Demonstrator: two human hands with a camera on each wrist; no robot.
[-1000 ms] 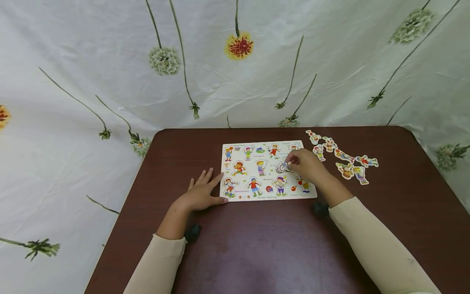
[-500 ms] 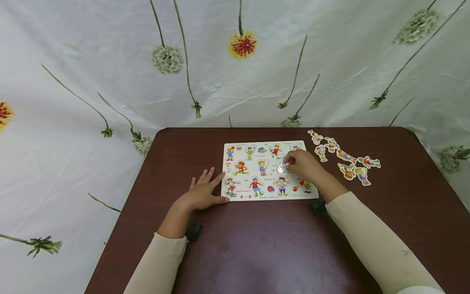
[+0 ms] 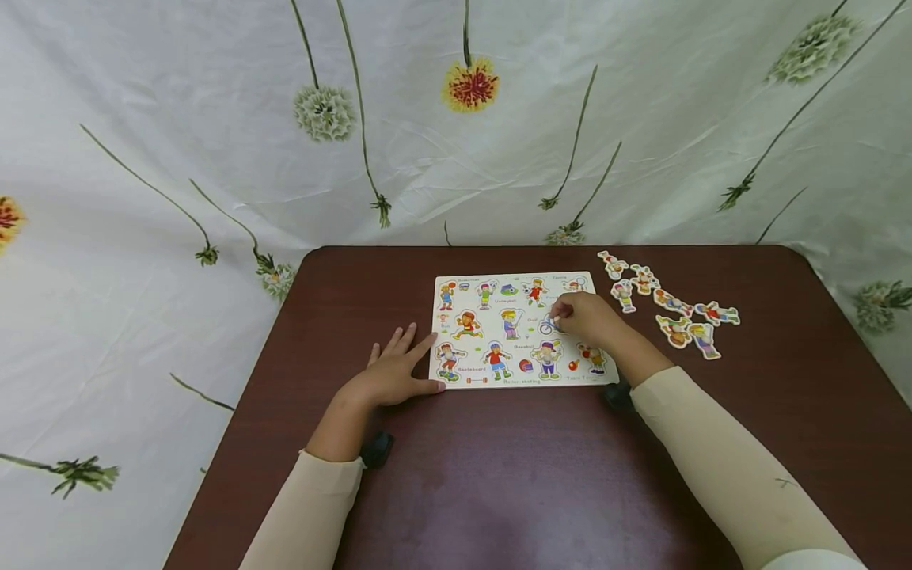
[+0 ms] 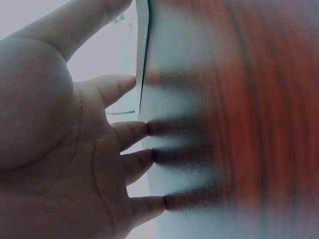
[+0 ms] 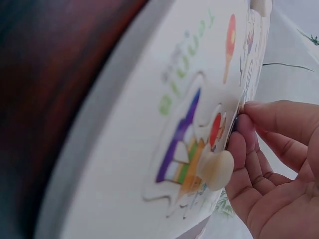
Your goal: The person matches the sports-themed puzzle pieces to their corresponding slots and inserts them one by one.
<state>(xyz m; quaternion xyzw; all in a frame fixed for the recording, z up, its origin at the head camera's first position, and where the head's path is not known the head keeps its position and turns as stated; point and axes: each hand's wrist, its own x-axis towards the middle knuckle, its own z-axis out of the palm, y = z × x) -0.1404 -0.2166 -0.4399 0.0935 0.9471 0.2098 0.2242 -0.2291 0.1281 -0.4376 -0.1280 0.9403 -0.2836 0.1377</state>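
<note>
On the bench [image 3: 499,467], the spread left hand [image 3: 388,378] touches the puzzle board [image 3: 489,326] at left while the right hand [image 3: 587,317] pinches a bicycle piece [image 3: 546,327] on its right half, seemingly fitting it, which likely calls for alignment.

On the puzzle board [image 3: 492,323], small labels: "Skateboard" [image 3: 472,369], "Roller-skating" [image 3: 522,381], "Baseball" [image 3: 523,347], "Volleyball" [image 3: 505,301], "Tennis" [image 3: 559,278].

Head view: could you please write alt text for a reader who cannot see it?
A person's right hand pinches a bicycle piece at a white puzzle board, while the left hand touches the board's left edge. Seven loose picture pieces lie to the right on a dark table.
</note>
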